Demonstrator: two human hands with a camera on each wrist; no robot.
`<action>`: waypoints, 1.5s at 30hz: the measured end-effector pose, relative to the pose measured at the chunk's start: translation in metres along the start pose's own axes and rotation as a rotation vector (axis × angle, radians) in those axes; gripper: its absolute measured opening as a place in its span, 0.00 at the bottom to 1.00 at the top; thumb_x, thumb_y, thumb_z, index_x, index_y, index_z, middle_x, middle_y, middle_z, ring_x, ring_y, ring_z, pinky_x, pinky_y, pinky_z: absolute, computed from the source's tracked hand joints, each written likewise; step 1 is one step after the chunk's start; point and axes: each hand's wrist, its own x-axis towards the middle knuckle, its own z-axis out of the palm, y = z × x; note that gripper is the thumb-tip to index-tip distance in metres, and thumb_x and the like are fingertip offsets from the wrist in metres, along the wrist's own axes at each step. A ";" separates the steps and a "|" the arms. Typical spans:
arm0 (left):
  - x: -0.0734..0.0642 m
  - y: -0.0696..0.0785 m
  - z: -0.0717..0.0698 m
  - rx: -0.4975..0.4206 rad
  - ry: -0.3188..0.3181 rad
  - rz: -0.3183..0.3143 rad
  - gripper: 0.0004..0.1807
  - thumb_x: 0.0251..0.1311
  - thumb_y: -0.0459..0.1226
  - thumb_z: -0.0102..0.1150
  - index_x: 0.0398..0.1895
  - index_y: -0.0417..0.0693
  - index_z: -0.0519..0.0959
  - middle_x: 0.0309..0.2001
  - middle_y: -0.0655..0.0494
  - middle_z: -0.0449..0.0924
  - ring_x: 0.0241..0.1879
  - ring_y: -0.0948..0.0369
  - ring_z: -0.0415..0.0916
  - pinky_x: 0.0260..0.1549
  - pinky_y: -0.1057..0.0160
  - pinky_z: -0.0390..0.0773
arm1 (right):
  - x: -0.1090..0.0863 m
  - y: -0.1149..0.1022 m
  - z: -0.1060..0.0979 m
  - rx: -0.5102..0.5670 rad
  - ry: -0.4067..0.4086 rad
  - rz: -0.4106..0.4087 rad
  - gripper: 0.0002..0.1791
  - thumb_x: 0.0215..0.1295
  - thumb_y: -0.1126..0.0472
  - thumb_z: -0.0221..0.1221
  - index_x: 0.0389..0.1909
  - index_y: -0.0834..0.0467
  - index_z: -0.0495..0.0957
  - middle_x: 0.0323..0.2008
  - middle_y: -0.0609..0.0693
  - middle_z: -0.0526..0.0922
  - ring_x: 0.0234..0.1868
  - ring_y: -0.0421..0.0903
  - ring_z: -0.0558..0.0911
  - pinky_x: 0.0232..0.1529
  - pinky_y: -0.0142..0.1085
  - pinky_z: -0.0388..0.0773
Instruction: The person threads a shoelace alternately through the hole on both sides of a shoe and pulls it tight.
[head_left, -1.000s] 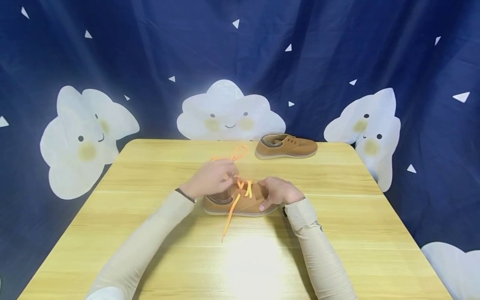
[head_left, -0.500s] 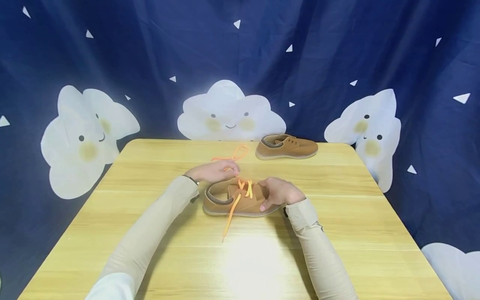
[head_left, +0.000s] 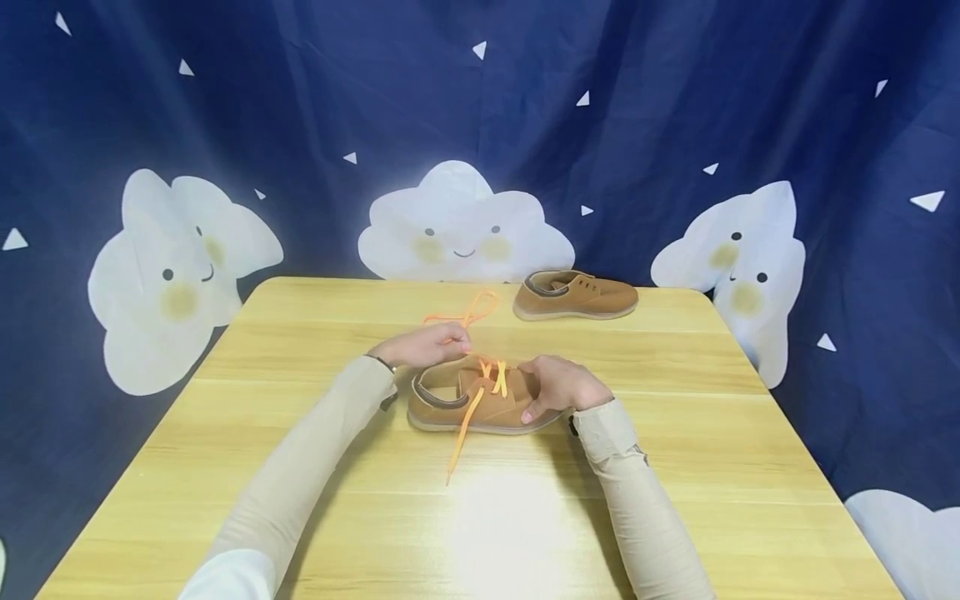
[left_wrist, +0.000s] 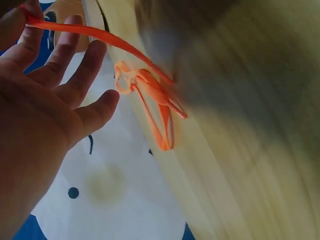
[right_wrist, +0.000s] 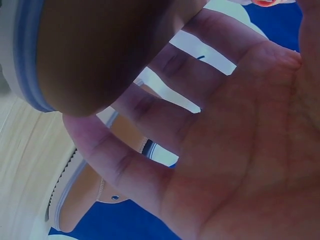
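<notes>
A brown shoe lies side-on at the table's middle, toe to the right, with an orange shoelace threaded through its front eyelets. One lace end hangs over the near side onto the table. Beyond the shoe's opening, my left hand pinches the lace between thumb and forefinger; in the left wrist view the pinched lace runs taut past the other, spread fingers. My right hand grips the toe, thumb on the near side. In the right wrist view its fingers curve against the toe.
A second brown shoe, no lace visible in it, stands at the back right of the wooden table. Behind my left hand lies a looped orange lace, bundled in the left wrist view. A blue cloud-print curtain hangs behind.
My left hand has moved from over the shoe's opening to its far side, then stayed nearly still with the lace. The right hand has kept its grip on the toe.
</notes>
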 end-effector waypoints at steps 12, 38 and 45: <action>-0.036 0.002 -0.003 -0.114 0.235 -0.083 0.24 0.81 0.48 0.42 0.67 0.43 0.74 0.64 0.42 0.78 0.64 0.44 0.77 0.66 0.42 0.75 | -0.006 0.014 -0.009 0.119 -0.052 -0.075 0.60 0.47 0.56 0.81 0.77 0.71 0.57 0.74 0.68 0.68 0.76 0.65 0.66 0.77 0.56 0.64; -0.109 -0.004 0.051 -0.149 0.189 -0.034 0.47 0.53 0.45 0.79 0.75 0.48 0.65 0.69 0.47 0.75 0.62 0.50 0.79 0.65 0.40 0.75 | -0.025 0.067 0.009 0.396 0.047 -0.167 0.44 0.55 0.71 0.74 0.70 0.76 0.64 0.64 0.73 0.73 0.33 0.42 0.87 0.36 0.30 0.84; -0.109 -0.004 0.053 -0.041 0.253 -0.077 0.44 0.55 0.53 0.76 0.73 0.50 0.69 0.68 0.48 0.76 0.61 0.52 0.77 0.60 0.45 0.78 | -0.026 0.068 0.012 0.386 0.093 -0.166 0.42 0.56 0.68 0.75 0.69 0.74 0.68 0.60 0.70 0.80 0.33 0.43 0.88 0.35 0.31 0.83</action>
